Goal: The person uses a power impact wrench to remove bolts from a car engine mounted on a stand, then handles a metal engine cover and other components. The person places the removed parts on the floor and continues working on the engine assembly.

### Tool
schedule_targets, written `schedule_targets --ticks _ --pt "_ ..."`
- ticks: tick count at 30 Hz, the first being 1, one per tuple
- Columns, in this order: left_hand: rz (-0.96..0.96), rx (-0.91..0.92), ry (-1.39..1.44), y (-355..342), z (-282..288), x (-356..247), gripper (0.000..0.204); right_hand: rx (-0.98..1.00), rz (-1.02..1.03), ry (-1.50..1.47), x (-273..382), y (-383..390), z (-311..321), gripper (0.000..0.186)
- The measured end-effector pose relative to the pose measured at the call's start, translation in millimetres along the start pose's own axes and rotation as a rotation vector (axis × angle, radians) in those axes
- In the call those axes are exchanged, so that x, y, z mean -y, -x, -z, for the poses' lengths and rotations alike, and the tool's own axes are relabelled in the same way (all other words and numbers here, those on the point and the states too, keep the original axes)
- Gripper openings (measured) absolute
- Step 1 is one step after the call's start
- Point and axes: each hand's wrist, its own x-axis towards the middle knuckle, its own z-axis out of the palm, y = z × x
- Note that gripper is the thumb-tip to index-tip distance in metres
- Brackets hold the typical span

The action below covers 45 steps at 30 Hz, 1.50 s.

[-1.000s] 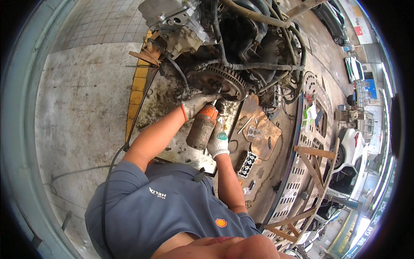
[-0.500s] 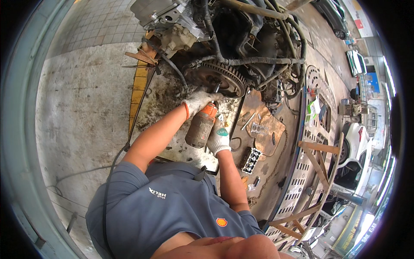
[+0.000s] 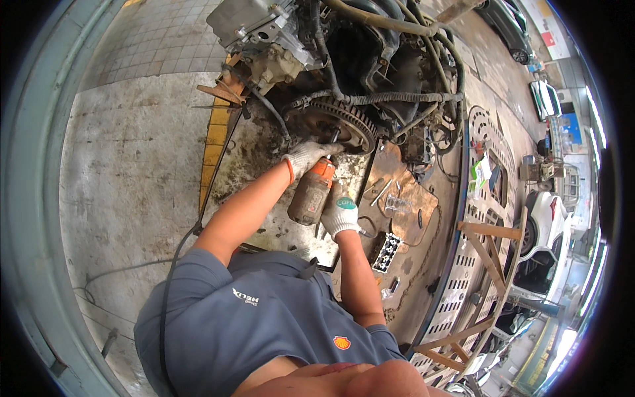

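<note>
An impact wrench [image 3: 309,198] with a grimy dark body and an orange front is held between my two white knitted gloves. My left hand [image 3: 308,156] is closed around its nose, by the socket. Lower down, my right hand [image 3: 340,209] wraps its handle side; the glove's back, with a green patch, faces up and hides the fingers and trigger. The socket [image 3: 333,140] points into the middle of a toothed flywheel [image 3: 354,126] on the engine [image 3: 370,63]. Whether it sits on a bolt there is too small to tell.
Ribbed hoses [image 3: 403,98] cross the engine above the flywheel. To the right, a cylinder head [image 3: 387,252] and loose tools lie by stained cardboard [image 3: 413,205]. A slotted ramp [image 3: 463,264] with wooden struts [image 3: 489,229] runs beyond. A grey post [image 3: 40,165] borders the far left.
The view has shifted slightly, so the engine and floor items sit a little differently. Both hands keep their grip on the impact wrench, whose socket stays at the flywheel.
</note>
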Motion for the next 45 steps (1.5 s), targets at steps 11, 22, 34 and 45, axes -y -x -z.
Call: schedule_targets --ticks 11,22,34,45 --pt "0.161 0.027 0.066 9 22 18 0.049 0.077 0.048 -0.112 -7 -4 -33 0.079" --pt "-0.170 -0.067 -0.060 19 32 17 0.062 0.188 -0.386 -1.360 31 -17 -44 0.055" --pt "-0.072 -0.190 -0.356 38 16 -6 0.057 0.185 -0.186 -1.134 -44 -22 -90 0.063" --pt "-0.126 0.051 -0.199 8 25 24 0.071 0.207 -0.063 -0.325 -24 -11 -63 0.084"
